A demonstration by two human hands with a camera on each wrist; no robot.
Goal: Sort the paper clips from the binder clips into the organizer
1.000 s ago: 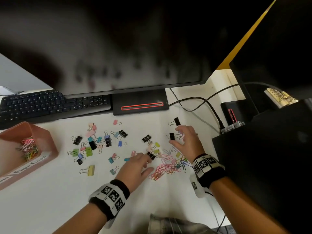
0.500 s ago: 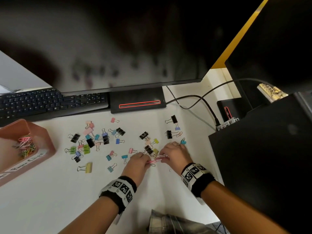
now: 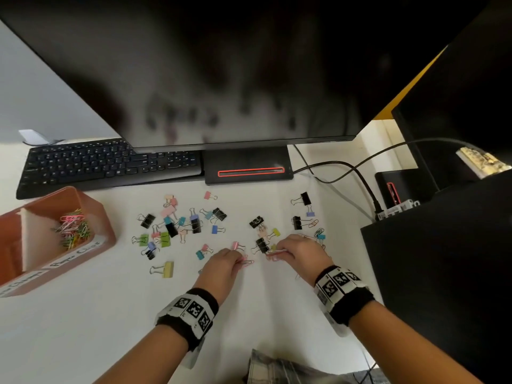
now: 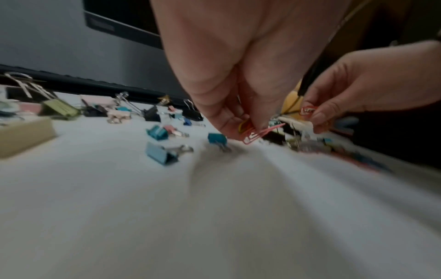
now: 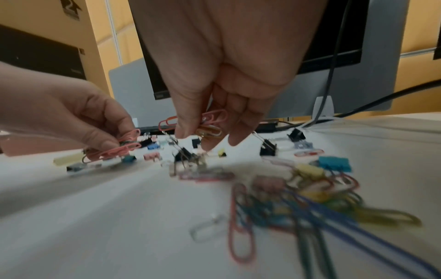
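Note:
My left hand point(image 3: 238, 257) hovers just above the white desk and pinches a few pink paper clips point(image 4: 255, 135). Close to its right, my right hand point(image 3: 279, 252) pinches a small bunch of pink, red and yellow paper clips point(image 5: 210, 122). More loose paper clips point(image 5: 298, 203) lie in a tangle under my right wrist. Coloured and black binder clips point(image 3: 171, 225) are scattered beyond and to the left of both hands. The terracotta organizer point(image 3: 91, 202) stands at the far left, and its nearer compartment holds a heap of paper clips point(image 3: 73, 228).
A black keyboard point(image 3: 105, 164) and a monitor base point(image 3: 249, 167) lie along the back under a large monitor point(image 3: 221, 79). Cables point(image 3: 346, 167) run to the right rear. A black box point(image 3: 443, 259) borders the desk on the right.
A second ago both hands lay spread over the clips, the right one further back. They have since drawn together toward me, pinched paper clips, and now moved slightly apart.

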